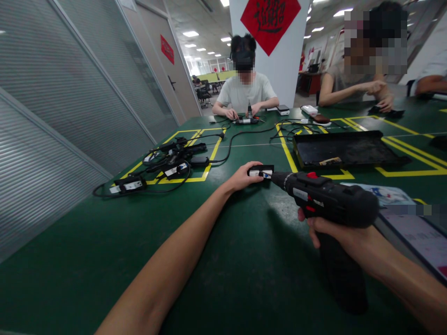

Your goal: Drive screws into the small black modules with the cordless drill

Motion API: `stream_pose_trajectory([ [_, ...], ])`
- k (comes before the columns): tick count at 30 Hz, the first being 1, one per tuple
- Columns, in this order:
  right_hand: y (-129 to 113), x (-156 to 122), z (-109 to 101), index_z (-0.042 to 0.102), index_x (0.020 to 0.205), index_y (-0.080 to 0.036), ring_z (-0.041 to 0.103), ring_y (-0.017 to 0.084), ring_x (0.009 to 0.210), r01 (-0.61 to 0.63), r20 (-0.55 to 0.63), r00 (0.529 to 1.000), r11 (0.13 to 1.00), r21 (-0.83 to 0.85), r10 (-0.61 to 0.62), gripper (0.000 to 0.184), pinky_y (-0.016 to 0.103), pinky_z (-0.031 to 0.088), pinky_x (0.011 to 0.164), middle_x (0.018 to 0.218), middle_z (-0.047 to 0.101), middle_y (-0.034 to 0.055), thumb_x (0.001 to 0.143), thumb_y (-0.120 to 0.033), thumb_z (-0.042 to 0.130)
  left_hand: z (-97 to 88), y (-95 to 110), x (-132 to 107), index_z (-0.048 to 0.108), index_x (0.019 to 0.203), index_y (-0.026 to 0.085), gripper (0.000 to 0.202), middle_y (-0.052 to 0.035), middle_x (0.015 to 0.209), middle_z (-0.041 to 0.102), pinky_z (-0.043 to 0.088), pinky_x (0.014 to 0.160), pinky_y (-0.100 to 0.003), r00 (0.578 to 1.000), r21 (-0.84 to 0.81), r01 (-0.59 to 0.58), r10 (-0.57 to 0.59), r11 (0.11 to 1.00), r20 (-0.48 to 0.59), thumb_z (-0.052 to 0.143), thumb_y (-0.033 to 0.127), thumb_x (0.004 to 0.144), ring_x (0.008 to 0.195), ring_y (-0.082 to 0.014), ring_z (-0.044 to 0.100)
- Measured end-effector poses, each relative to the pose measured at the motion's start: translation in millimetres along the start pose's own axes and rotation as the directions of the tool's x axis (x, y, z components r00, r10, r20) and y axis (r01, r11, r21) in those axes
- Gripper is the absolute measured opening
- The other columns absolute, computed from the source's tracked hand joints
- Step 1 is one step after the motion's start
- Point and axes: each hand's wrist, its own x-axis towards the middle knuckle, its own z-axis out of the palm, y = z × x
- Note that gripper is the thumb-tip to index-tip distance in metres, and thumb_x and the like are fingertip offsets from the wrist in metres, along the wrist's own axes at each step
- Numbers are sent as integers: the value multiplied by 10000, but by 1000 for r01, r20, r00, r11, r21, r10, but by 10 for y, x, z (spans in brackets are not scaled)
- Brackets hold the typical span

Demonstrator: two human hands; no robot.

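Observation:
My left hand [244,177] is closed around a small black block with a white label [268,169], which looks like a power adapter, on the green table. In my right hand [335,232] is a black cordless drill [324,195] with red switches, fingers wrapped round its handle. The drill's front end points left, and its bit meets or nearly meets the labelled face of the block. Whether the tip touches is too small to tell. My left fingers cover the block's left end.
Several black adapters with cables [178,160] lie in a taped area at left. A black tray [342,151] stands at right, holding a small piece. A tablet-like screen [415,242] lies by my right forearm. Two co-workers [246,93] sit across the green table [223,260].

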Motion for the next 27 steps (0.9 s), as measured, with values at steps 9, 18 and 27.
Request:
stream_pose_trajectory([
  [9, 8, -19, 92, 601, 862, -212, 587, 206, 695, -64, -12, 998, 973, -222, 63, 223, 345, 427, 669, 659, 615, 17, 838, -410, 501, 2, 14, 1, 485, 1221, 166, 574, -75, 1133, 578, 441, 872, -325, 1000, 24, 20, -19, 1000, -4, 667, 310, 696, 964, -191, 562],
  [18, -100, -11, 51, 545, 602, -213, 574, 196, 641, -55, -18, 999, 927, -372, 52, 298, 327, 427, 588, 640, 614, 31, 830, -398, 493, -20, 12, 10, 483, 1222, 161, 572, -80, 1134, 565, 430, 890, -338, 1000, 46, -1, 0, 999, 21, 662, 329, 705, 975, -195, 549],
  [27, -199, 63, 9, 569, 552, -230, 547, 171, 520, -84, -44, 996, 903, -422, 72, 271, 307, 409, 492, 560, 615, 15, 771, -390, 565, -27, 17, 18, 498, 1204, 161, 548, -76, 1120, 557, 430, 882, -328, 999, 68, -38, 37, 997, 19, 654, 331, 706, 968, -195, 539],
])
